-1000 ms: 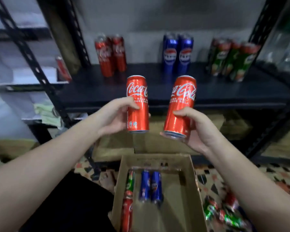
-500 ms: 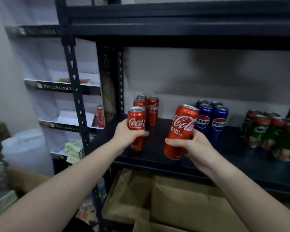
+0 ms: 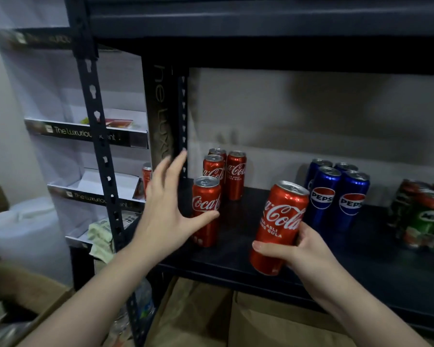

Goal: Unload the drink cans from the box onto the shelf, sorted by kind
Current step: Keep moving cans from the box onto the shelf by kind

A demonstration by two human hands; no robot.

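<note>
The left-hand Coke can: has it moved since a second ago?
Yes. The Coke can has gone from mid-air onto the shelf, in front of the other Cokes; the left hand has let go.

White cardboard display stand (image 3: 90,156) at left, behind dark slotted upright (image 3: 95,136). Its black tier strips (image 3: 85,132) read "The Luxurious…", part of lettering hidden by upright. Small colourful packet (image 3: 115,122) lies on upper tier. Lone red can (image 3: 146,175) stands at right end of middle tier, mostly hidden. Crumpled pale green cloth (image 3: 99,232) on lowest tier. White lidded tub (image 3: 23,236) on floor at far left. Brown cardboard flaps (image 3: 211,319) below dark board. Grey wall (image 3: 311,116) behind.
</note>
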